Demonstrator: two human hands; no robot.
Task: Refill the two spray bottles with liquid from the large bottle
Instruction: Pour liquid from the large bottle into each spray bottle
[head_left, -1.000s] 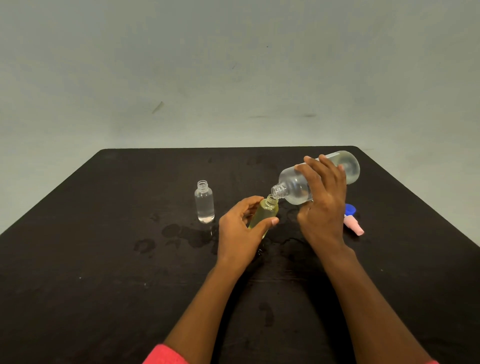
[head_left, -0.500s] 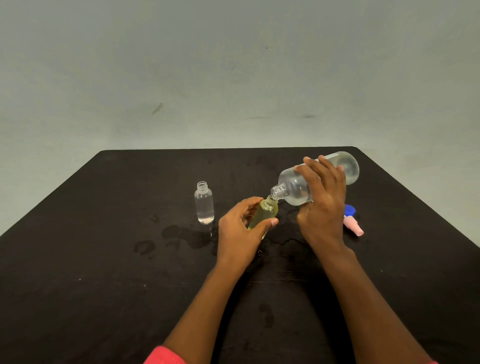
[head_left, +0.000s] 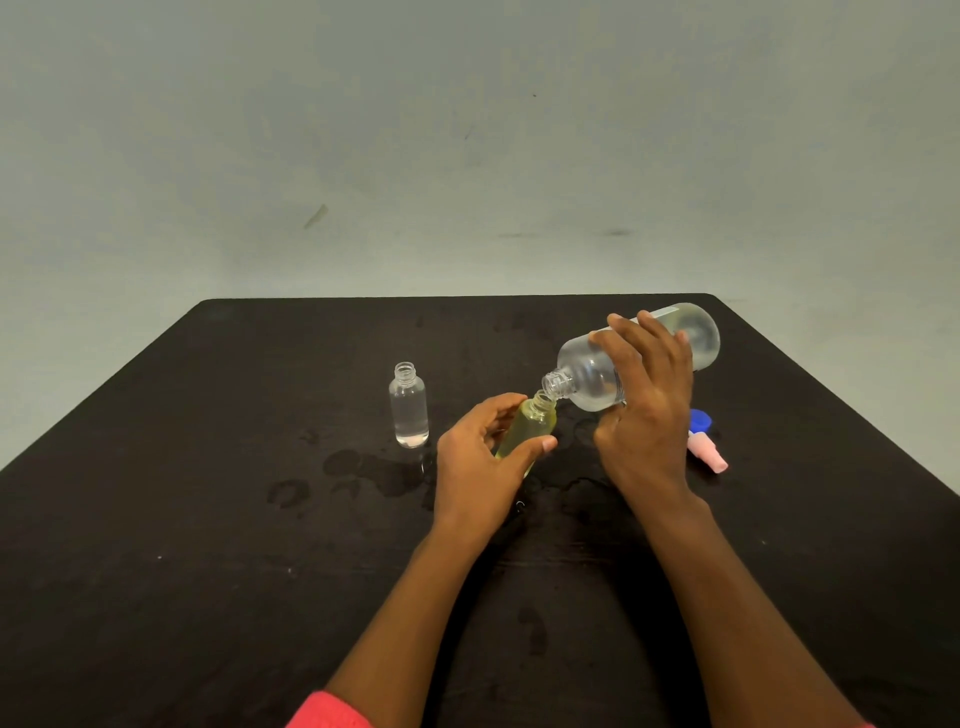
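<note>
A black table (head_left: 208, 519) with rounded far corners stands before a plain grey-green wall (head_left: 467, 130); wet patches (head_left: 363, 467) mark the tabletop near the middle. Three bottles show, all uncapped: one large bottle (head_left: 587, 374) and two small ones. One blue cap (head_left: 700, 418) and one pink spray head (head_left: 707, 454) lie touching, just right of the right hand (head_left: 644, 410). That hand grips the large bottle, fingers spread over its top and thumb beneath, tilting its neck down to the mouth of the yellow bottle (head_left: 530, 428). The left hand (head_left: 478, 467) holds this bottle tilted, fingers and thumb curled round it (a pink sleeve (head_left: 327, 712) shows at the lower edge). The clear bottle (head_left: 409, 410) stands upright, just left of the left hand and well apart from the table's left edge. The large bottle's base reaches toward the far right corner.
</note>
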